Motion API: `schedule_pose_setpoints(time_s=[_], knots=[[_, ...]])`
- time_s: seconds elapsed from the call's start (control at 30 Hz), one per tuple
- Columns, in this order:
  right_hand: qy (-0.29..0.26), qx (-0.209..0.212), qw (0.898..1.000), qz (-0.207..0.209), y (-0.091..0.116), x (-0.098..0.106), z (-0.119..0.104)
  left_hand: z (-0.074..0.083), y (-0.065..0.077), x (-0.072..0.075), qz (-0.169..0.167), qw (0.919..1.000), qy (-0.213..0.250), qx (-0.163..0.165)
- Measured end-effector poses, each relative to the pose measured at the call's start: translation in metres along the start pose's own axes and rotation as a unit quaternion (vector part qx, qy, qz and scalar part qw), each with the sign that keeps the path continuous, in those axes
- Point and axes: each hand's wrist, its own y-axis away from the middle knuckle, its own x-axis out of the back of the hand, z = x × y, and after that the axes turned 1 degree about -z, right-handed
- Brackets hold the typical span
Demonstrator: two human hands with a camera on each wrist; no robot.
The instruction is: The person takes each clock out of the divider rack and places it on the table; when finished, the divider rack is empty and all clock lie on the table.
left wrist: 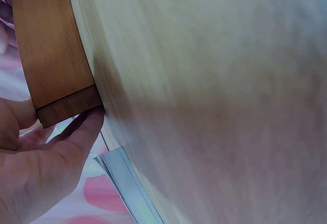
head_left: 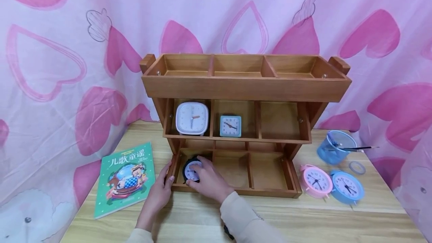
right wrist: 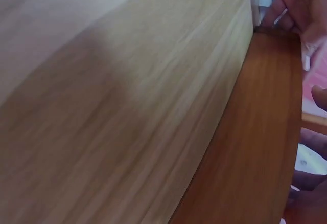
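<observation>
A brown three-tier wooden shelf stands on the table, each tier split into three compartments. In the bottom left compartment is a round black alarm clock with a white face. My right hand holds this clock from above and the right, partly covering its face. At the bottom tier's left end, my left hand grips the corner, thumb toward the front. The left wrist view shows the left hand's fingers against the end of the wooden tier. Fingers of the right hand show behind the front board.
The middle tier holds a white clock and a small square teal clock. A green book lies left. To the right are a pink alarm clock, a blue alarm clock, a blue mesh pen holder and a ring.
</observation>
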Motion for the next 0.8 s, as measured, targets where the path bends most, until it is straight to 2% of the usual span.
schedule_pose_setpoints(time_s=[0.17, 0.37, 0.5, 0.8], knots=[[0.016, -0.015, 1.000, 0.007, -0.010, -0.008, -0.007, -0.001, 0.002, 0.001, 0.003, 1.0000, -0.003, -0.009], [0.019, -0.050, 0.999, 0.009, -0.017, -0.012, -0.014, -0.001, 0.001, 0.001, 0.001, 1.0000, -0.002, 0.000], [0.025, -0.066, 0.997, 0.025, -0.019, -0.013, -0.017, 0.000, 0.000, 0.001, -0.001, 1.0000, 0.004, 0.002], [0.035, -0.075, 0.995, 0.053, -0.022, -0.018, -0.019, 0.000, 0.000, 0.000, 0.006, 1.0000, -0.005, -0.004]])
